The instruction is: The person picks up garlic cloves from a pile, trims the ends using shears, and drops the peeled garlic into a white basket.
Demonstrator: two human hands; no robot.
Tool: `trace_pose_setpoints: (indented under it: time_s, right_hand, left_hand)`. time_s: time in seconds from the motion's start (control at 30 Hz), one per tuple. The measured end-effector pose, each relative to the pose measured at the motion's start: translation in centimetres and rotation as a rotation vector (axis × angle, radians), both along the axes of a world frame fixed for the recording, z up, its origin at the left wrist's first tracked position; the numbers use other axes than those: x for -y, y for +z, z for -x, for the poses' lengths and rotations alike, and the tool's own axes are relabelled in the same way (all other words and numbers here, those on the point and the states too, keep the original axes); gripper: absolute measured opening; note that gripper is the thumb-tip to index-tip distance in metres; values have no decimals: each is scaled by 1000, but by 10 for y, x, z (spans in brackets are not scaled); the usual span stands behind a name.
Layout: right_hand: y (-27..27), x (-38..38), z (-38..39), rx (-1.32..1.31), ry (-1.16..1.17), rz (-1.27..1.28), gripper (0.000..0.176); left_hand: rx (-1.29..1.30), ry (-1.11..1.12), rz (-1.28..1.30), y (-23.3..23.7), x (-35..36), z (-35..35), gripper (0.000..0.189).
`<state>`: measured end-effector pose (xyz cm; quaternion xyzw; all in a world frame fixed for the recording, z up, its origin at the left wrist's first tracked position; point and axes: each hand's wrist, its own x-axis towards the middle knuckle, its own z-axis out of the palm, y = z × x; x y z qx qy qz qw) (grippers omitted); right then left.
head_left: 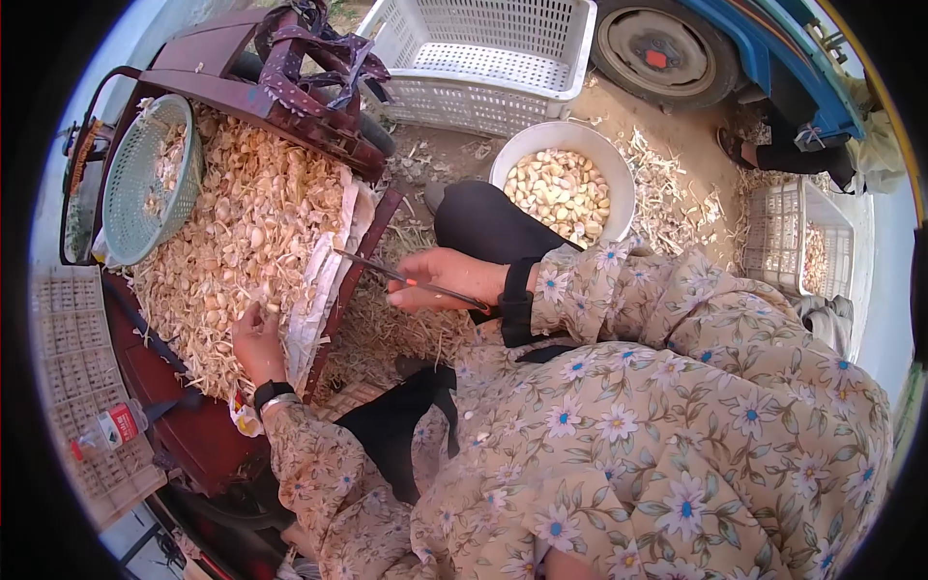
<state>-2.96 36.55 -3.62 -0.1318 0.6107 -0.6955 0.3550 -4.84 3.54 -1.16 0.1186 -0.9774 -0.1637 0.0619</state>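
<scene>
My left hand [258,346] reaches to the near edge of a heap of garlic cloves and dry husks [242,232], its fingers bent together around a pale garlic clove [273,307]. My right hand [440,276] is closed around a slim dark tool [372,265] with an orange mark. The tool's thin end points left, over the white cloth edge [324,280] of the heap. Beyond my right hand, a white bucket [626,198] holds peeled garlic cloves [559,188].
A green basket [145,227] rests on the heap's far left. A white crate [474,101] stands behind the bucket, near a vehicle wheel [665,53]. Husks [667,184] litter the ground. At right are another crate [822,208] and a person's leg [797,159]. A plastic bottle [111,430] lies at left.
</scene>
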Motion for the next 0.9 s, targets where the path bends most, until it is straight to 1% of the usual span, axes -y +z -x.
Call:
trace_pose_setpoints:
  time_s: [0.07,0.2,0.3,0.4,0.43,0.53,0.63,0.73,0.77,0.87,0.9]
  right_hand:
    - [-2,-1,-1,-95,18,-67,40]
    - [3,-3,1,-55,51,-61,42]
    - [-1,-1,0,-73,51,-73,43]
    - [-4,-1,0,-164,48,-114,45]
    - [-2,-2,0,-170,57,-125,45]
    - [1,-3,2,-180,69,-140,46]
    - [-3,0,-1,-185,58,-132,46]
    - [-5,2,0,-219,54,-148,47]
    - [-5,2,0,-223,50,-150,47]
    - [-5,1,-1,-225,44,-155,47]
    - [-5,1,0,-225,45,-155,47]
  left_hand:
    - [80,-58,117,1,-2,1,33]
    - [89,-127,200,0,2,-4,30]
    - [77,-84,168,2,9,-11,28]
    - [68,-13,191,6,15,-21,28]
    - [114,46,224,15,8,-24,28]
    - [-27,-51,248,24,2,-32,30]
    - [-98,-165,179,28,-14,-20,32]
    - [52,-189,233,11,-20,-3,34]
    - [70,-161,93,5,-21,2,31]
    - [162,-55,-36,5,-23,6,26]
    - [145,-36,-90,0,-17,6,25]
